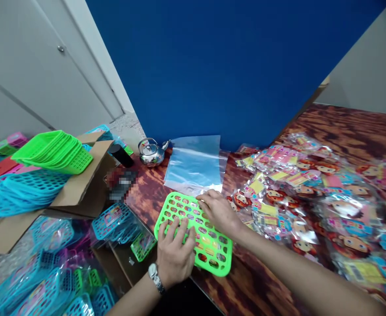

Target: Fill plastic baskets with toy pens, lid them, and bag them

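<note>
Green basket (pixel 212 271) lay at the near left edge of the table (pixel 255 283), mesh face up, with pink and yellow showing through its holes. Whether it rested fully on the wood or was slightly raised could not be told.

Left hand (pixel 176 248): fingers spread on the mesh, palm over the near edge; any hold from beneath was hidden. Right hand (pixel 221 215): fingers bent against the far rim; contact clear, firm pinch not confirmed.

Risks, as judged:

1. Basket drop. Its left corner reached about to the table edge; a hard push to the left could tip it over the side, toward the wrapped baskets (pixel 112 219) below.

2. Contents shifting. If the pink and yellow items were loose, a quick tilt could slide them to one side.

3. Snagging. Clear bags (pixel 194 164) lay just beyond the far rim; a forward shove could crease them or nudge the kettle (pixel 151 153) beside them.

4. Stray packs. The pile of packs (pixel 278 197) lay close to the right forearm; a wide elbow sweep could scatter it.
</note>
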`<state>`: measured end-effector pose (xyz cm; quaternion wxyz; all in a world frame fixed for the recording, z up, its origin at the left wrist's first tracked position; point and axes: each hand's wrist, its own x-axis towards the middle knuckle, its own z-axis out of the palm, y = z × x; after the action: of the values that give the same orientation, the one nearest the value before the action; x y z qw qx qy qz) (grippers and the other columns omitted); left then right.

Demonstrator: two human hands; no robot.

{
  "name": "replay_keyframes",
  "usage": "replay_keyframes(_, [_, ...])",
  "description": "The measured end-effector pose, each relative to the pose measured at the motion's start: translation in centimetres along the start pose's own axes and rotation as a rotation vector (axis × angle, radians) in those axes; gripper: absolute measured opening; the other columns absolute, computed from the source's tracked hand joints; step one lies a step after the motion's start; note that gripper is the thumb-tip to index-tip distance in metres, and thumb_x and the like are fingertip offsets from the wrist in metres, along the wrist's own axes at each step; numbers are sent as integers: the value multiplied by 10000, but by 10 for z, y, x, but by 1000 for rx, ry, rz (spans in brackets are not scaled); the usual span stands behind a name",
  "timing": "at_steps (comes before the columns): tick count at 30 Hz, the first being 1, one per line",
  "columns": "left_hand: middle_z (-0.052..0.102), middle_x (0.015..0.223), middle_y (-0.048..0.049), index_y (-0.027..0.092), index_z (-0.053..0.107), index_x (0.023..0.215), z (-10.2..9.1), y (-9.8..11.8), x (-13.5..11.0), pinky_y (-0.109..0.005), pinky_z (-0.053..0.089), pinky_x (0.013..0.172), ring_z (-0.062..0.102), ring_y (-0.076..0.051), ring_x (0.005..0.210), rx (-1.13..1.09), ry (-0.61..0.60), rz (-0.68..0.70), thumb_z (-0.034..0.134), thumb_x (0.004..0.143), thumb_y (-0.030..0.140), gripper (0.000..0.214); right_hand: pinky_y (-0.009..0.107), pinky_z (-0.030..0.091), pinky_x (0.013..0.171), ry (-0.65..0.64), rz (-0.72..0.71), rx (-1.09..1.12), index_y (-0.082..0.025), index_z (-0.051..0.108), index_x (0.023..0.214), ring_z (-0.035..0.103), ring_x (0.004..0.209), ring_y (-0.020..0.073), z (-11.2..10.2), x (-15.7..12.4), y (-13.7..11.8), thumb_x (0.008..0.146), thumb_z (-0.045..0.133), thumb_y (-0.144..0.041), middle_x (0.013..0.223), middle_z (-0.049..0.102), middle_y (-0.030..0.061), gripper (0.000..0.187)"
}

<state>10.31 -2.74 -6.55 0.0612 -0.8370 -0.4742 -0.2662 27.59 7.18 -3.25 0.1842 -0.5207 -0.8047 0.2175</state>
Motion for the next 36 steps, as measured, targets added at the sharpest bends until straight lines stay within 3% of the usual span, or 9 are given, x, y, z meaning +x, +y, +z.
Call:
replay_keyframes(7, [568,1203,-110,213,605,1152,3,-3,3,-599,211,1034,454,-321,1140,-11,-24,-33,535,772,275,391,355,426,827,-72,-67,-3,-204,613,1099,521,936,224,-2,6,0,891,469,-251,968,598,85,257])
replay_keyframes(10, [516,1277,-101,287,564,1219,2,-3,3,-622,183,1026,382,-352,1225,-9,-48,-12,547,773,324,448,375,429,836,-146,-82,125,-240,554,1188,520,984,230,-3,13,2,870,474,-243,1048,580,81,328])
replay_keyframes(14, [458,1360,-75,346,503,1276,-1,-5,6,-616,153,1033,339,-354,1274,30,-46,44,538,799,361,479,384,408,906,-233,-29,359,-205,608,1069,533,1037,223,-4,24,8,812,541,-256,1095,592,76,271])
replay_keyframes(19, [503,1323,-87,333,495,1291,-8,-7,15,-597,106,1052,296,-374,1298,107,-57,181,393,762,726,667,421,347,1000,-352,-4,539,-220,653,1025,491,1169,262,-8,34,16,794,570,-407,1209,582,84,309])
replay_keyframes(22, [521,1308,-82,344,495,1288,-12,-7,19,-583,91,1061,282,-373,1309,132,-71,185,370,719,782,729,399,353,999,-495,28,592,-236,660,1073,470,1200,278,-14,38,19,788,558,-524,1264,553,99,418])
replay_keyframes(26, [496,1336,-81,346,471,1305,-14,-7,21,-592,64,1059,267,-379,1317,140,-100,193,389,722,771,727,308,466,800,-681,-6,589,-214,670,1057,591,972,232,-21,44,18,798,507,-603,1062,650,83,495])
replay_keyframes(29, [478,1353,-81,345,445,1324,-15,-7,21,-597,58,1054,258,-385,1319,132,-126,190,391,726,767,734,261,456,600,-749,40,545,-172,680,988,588,687,165,-17,46,15,823,466,-605,798,664,45,511])
replay_keyframes(32, [459,1369,-80,348,415,1343,-16,-7,21,-585,72,1053,264,-380,1317,118,-171,175,407,741,743,719,265,438,540,-693,40,485,-158,696,875,557,597,155,-7,44,15,843,445,-573,659,627,28,486])
replay_keyframes(36, [444,1381,-76,345,407,1349,-18,-5,22,-569,70,1056,269,-368,1315,99,-207,151,445,769,680,672,336,453,838,-389,-100,525,-204,694,939,565,1011,219,-1,38,22,836,522,-428,1042,650,64,301])
